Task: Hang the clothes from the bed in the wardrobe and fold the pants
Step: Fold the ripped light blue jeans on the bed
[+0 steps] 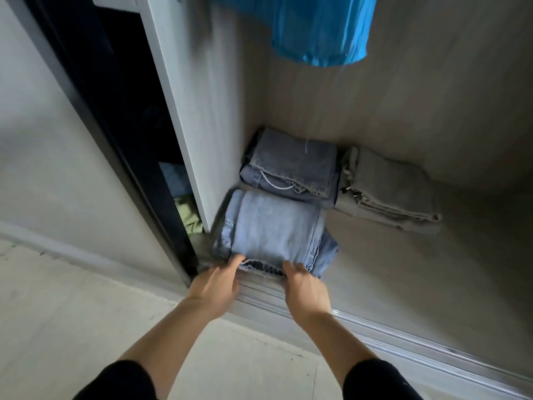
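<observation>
Gripping the near edge of the folded light-blue denim pants (274, 232), the left hand (215, 284) and right hand (307, 290) are pinching it narrowly, fingers tucked under the fold. These pants are lying on the grey wardrobe floor (403, 269), right at its front metal track (375, 330). Just beyond the grip, a darker folded pair of blue jeans (291, 166) is sitting, with folded grey trousers (389, 192) touching its right side. Above, a bright blue garment (320, 27) is hanging.
</observation>
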Demonstrator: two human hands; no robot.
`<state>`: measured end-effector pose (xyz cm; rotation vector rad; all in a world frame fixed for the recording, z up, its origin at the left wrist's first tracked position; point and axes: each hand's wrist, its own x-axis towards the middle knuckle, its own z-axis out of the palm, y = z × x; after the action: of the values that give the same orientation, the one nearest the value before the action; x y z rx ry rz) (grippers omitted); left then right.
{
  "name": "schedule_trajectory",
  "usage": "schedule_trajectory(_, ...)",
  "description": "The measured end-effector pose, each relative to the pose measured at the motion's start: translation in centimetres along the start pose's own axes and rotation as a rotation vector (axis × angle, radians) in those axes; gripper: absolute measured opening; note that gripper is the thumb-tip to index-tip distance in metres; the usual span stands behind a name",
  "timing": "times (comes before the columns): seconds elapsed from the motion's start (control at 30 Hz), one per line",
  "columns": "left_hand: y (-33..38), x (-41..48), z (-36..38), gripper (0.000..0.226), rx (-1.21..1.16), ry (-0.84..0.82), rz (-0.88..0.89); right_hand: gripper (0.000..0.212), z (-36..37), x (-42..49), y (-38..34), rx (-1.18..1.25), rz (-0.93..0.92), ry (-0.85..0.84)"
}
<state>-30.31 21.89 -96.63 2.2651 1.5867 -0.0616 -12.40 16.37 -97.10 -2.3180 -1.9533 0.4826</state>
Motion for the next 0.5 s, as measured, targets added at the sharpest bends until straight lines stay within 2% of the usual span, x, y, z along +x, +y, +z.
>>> schedule_trajectory(0.13, -0.6, 1.0, 0.4, 0.081, -0.074, -0.090, 0.001, 0.049, -0.7, 1.7, -0.2, 0.112, 0.058, -0.032)
schedule_trajectory(0.23, -0.8, 1.8, 0.6, 0.088, -0.068, -0.175, 0.003, 0.048, -1.4, 2.0, 0.0, 0.195, 0.044, -0.111)
schedule_trajectory(0.33, 0.2, 1.4, -0.6, 0.086, -0.068, -0.236, -0.070, 0.057, -3.0, 0.6, 0.1, 0.240, 0.043, -0.232)
schedule_trajectory(0.4, 1.6, 0.4, -2.6, 0.081, -0.037, -0.240, -0.092, 0.058, -5.1, -1.1, 0.0, 0.227, 0.057, -0.231)
schedule_trajectory(0.5, 4.6, -2.5, -6.9, 0.070, -0.018, -0.199, -0.030, 0.055, -9.9, -5.0, -0.4, 0.248, 0.125, -0.198)
